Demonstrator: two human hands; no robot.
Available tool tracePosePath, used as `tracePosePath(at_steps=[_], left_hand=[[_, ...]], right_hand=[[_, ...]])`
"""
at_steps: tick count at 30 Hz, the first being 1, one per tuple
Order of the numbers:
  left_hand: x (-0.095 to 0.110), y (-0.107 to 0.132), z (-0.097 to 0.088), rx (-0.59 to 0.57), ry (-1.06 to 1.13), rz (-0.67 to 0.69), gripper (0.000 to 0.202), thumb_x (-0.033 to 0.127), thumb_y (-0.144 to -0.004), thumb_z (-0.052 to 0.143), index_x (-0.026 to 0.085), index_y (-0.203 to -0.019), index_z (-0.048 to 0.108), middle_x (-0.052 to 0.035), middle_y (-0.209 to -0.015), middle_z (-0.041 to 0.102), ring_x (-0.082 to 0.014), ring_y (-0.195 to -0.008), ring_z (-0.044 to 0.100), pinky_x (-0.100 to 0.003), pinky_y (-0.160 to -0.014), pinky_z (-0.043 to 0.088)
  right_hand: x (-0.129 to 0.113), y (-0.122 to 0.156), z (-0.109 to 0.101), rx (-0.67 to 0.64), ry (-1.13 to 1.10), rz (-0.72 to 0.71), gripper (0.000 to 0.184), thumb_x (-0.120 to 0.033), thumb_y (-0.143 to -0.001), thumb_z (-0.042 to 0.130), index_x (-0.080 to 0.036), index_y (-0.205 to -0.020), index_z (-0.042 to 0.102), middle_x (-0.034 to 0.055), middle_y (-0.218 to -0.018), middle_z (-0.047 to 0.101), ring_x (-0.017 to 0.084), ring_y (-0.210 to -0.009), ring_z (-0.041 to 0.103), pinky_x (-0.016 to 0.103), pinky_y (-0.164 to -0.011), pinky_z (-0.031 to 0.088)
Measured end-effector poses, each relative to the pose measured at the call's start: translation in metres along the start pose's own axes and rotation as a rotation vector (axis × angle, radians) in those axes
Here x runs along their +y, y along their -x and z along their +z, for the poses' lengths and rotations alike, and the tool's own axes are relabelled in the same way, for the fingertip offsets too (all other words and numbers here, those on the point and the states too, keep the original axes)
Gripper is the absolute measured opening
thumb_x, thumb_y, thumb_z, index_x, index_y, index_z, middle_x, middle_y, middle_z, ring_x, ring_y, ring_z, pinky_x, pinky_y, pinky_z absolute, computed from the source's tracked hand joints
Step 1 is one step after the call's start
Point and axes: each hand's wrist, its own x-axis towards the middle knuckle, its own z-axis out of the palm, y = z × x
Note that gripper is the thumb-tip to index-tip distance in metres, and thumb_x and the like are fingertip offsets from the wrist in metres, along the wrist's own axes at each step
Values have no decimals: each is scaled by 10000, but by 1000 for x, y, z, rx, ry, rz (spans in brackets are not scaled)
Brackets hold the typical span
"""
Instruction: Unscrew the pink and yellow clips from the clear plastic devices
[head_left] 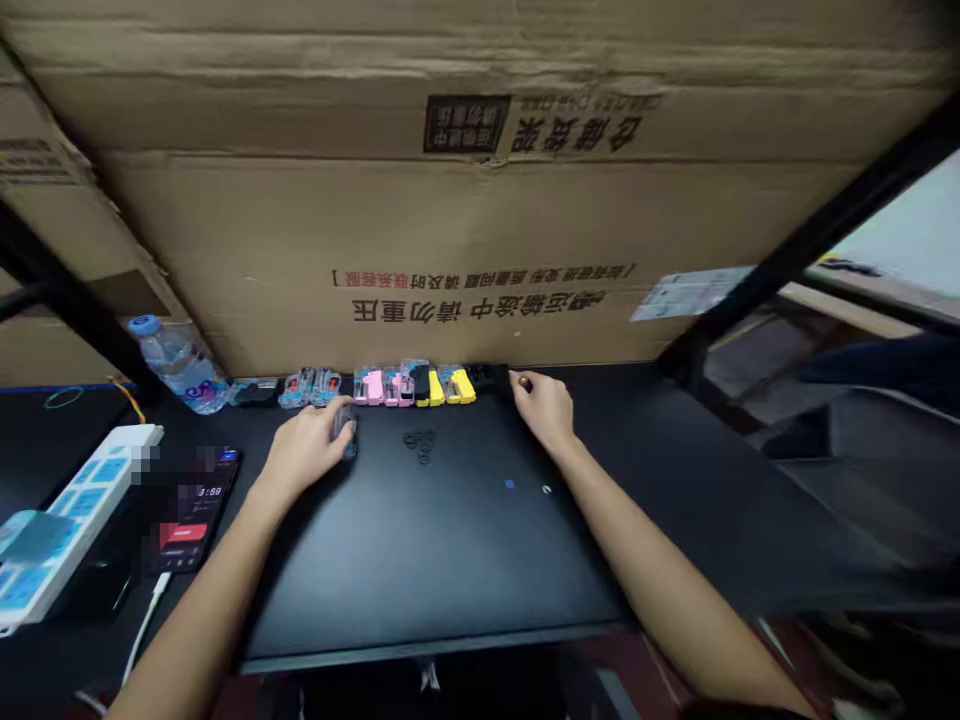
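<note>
On the left side of the dark tabletop, my left hand (306,447) is closed around a small clear, bluish plastic piece (346,428). My right hand (546,408) is at the back, its fingers pinched at the end of a black item (489,378); a small round brassy spot shows by the fingers, and what exactly they grip is hidden. Between the hands, along the cardboard, stands a row of small clear plastic toy-like pieces with pink parts (373,387) and yellow parts (459,386). Several small black rings (421,443) lie in front of the row.
A water bottle (180,365) leans at the back left, near more clear pieces (309,387). A phone (199,510) and a white power strip (79,520) lie at left. Large cardboard (480,220) walls off the back. A blue bit (509,484) and a white bit (546,489) lie mid-table.
</note>
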Motion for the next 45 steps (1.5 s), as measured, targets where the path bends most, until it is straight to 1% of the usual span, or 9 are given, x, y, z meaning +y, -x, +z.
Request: tracePosePath(at_steps=[5, 9, 14, 21, 28, 32, 36, 41, 45], left_hand=[[-9, -5, 7, -3, -62, -111, 510, 526, -1081, 393, 292, -1514, 528, -145, -1162, 807, -363, -1087, 777, -422, -884, 571], [-13, -3, 3, 19, -89, -182, 484, 516, -1079, 409, 250, -1450, 571, -154, -1220, 792, -364, -1133, 764, -416, -878, 575], [-18, -1, -2, 57, -56, -246, 491, 528, -1042, 481, 240, -1428, 577, -154, -1369, 734, -379, -1185, 741, -432, -892, 580], [-23, 0, -10, 3, -69, -317, 347, 438, -1037, 477, 227, -1270, 623, -162, -1167, 791, -399, -1090, 770, -469, -879, 573], [-34, 0, -11, 24, -42, -314, 244, 291, -1033, 472, 225, -1172, 661, -139, -1205, 781, -352, -1089, 767, -415, -866, 569], [-33, 1, -13, 76, -38, -293, 252, 285, -1051, 459, 223, -1183, 665, -132, -1221, 772, -319, -1104, 755, -379, -858, 567], [-29, 2, -14, 86, -40, -312, 241, 353, -1049, 496, 225, -1146, 675, -122, -1217, 770, -331, -1111, 745, -404, -866, 575], [-30, -1, -6, 91, -46, -273, 206, 377, -1023, 548, 230, -1085, 678, -107, -1164, 770, -353, -1123, 710, -425, -828, 582], [-32, -2, -1, 153, -8, -258, 191, 330, -1010, 560, 240, -1144, 661, -105, -1178, 757, -326, -1113, 683, -393, -804, 577]], right_hand=[[5, 1, 4, 20, -36, -25, 418, -442, -1058, 494, -238, -1213, 824, 138, -1139, 836, 348, -1060, 784, 355, -785, 509], [6, 4, 3, 34, -79, -84, 430, -430, -1035, 501, -213, -1231, 817, 127, -1206, 825, 358, -1121, 773, 381, -849, 553], [6, 4, 2, 25, -79, -62, 407, -426, -977, 569, -202, -1187, 836, 131, -1181, 832, 362, -1117, 777, 404, -886, 584], [4, 6, -2, 62, -100, -52, 413, -457, -973, 558, -214, -1148, 843, 121, -1152, 838, 362, -1089, 781, 418, -878, 594], [-5, 12, -7, 117, -135, -134, 360, -394, -944, 564, -211, -1094, 836, 112, -1123, 835, 329, -1014, 781, 406, -842, 593], [-12, 15, -15, 223, -175, -208, 319, -371, -940, 577, -207, -1062, 822, 120, -1108, 817, 308, -982, 765, 400, -831, 589], [-31, 27, -28, 284, -233, -305, 269, -336, -944, 571, -212, -997, 803, 115, -1025, 804, 283, -891, 762, 384, -778, 591], [-63, 50, -30, 206, -279, -466, 256, -312, -989, 542, -223, -986, 782, 89, -925, 776, 232, -766, 746, 331, -684, 594], [-79, 66, -22, 31, -229, -655, 273, -289, -1021, 524, -229, -1107, 776, 102, -1135, 769, 215, -821, 768, 311, -675, 603]])
